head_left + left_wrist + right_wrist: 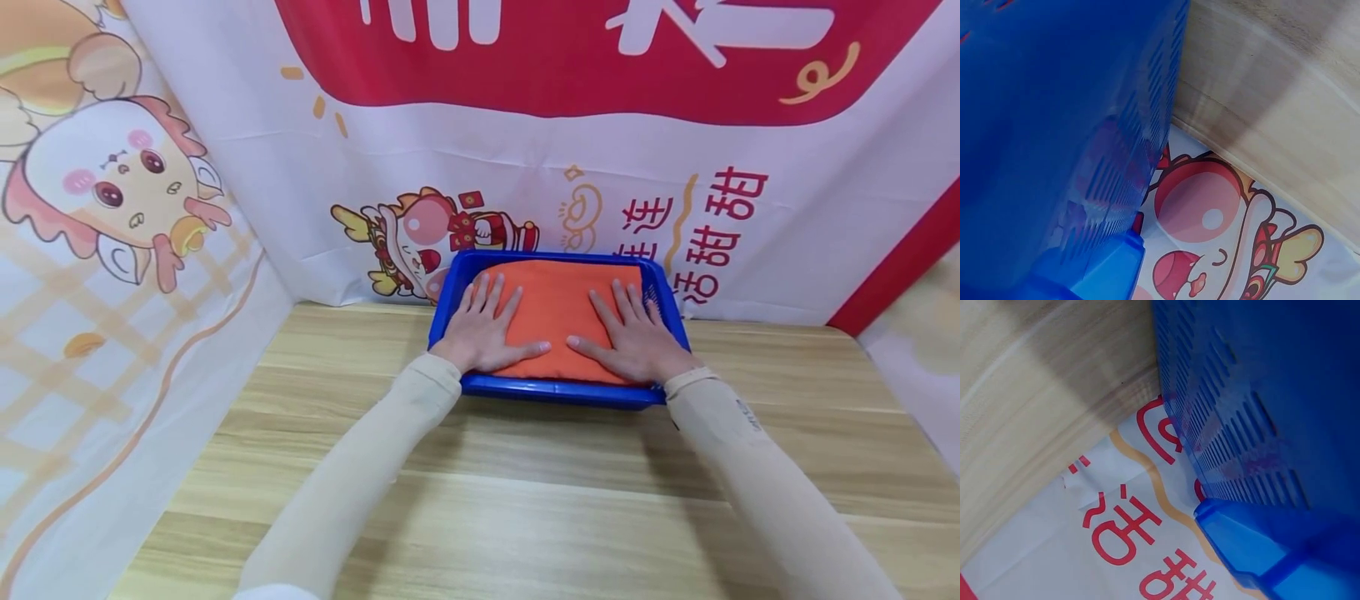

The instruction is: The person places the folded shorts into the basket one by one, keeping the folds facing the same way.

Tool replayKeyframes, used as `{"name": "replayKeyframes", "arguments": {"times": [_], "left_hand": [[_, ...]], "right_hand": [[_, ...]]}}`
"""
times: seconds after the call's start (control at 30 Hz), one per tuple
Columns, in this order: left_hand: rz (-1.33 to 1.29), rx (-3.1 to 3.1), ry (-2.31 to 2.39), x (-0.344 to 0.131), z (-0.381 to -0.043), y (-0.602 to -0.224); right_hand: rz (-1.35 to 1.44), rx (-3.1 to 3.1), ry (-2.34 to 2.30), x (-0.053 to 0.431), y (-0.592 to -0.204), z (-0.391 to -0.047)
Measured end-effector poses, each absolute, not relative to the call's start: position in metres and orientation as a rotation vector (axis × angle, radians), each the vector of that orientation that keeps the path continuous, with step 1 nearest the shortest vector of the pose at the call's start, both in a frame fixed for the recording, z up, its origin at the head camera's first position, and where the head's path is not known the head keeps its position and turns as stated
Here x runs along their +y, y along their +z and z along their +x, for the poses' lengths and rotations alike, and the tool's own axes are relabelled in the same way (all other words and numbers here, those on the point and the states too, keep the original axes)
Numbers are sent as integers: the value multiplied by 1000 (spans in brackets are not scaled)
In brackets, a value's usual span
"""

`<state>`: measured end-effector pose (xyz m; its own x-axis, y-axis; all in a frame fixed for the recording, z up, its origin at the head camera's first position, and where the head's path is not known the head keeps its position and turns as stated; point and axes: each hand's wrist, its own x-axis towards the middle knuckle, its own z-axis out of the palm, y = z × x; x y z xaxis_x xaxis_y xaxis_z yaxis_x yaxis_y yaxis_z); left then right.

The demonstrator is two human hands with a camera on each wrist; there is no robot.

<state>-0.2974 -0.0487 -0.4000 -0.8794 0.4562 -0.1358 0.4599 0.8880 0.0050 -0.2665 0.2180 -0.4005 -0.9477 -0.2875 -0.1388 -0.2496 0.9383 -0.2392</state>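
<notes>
A folded orange cloth [555, 308] lies inside a blue plastic basket [555, 389] at the back of the table. My left hand [483, 333] rests flat on the cloth's left part, fingers straight and spread, thumb pointing inward. On the right part my right hand [633, 337] lies the same way, its thumb tip close to the left one. In the left wrist view the basket's slotted wall [1129, 144] fills the left side and the hand is hidden. The right wrist view likewise shows the slotted side [1241, 425] and blue rim [1254, 544], without the hand.
The wooden table [525, 500] stretches from the basket toward me. Behind it hangs a white printed sheet [450, 142] with red lettering and a cartoon dragon, close to the basket's back. Another patterned sheet [112, 333] closes off the left side.
</notes>
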Motion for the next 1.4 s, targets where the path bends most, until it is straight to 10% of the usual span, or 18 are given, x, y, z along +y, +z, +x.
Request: {"name": "replayKeyframes", "arguments": {"times": [1.4], "left_hand": [[670, 2822, -163, -39, -290, -403]], "right_hand": [[-337, 2730, -348, 221, -419, -272]]}}
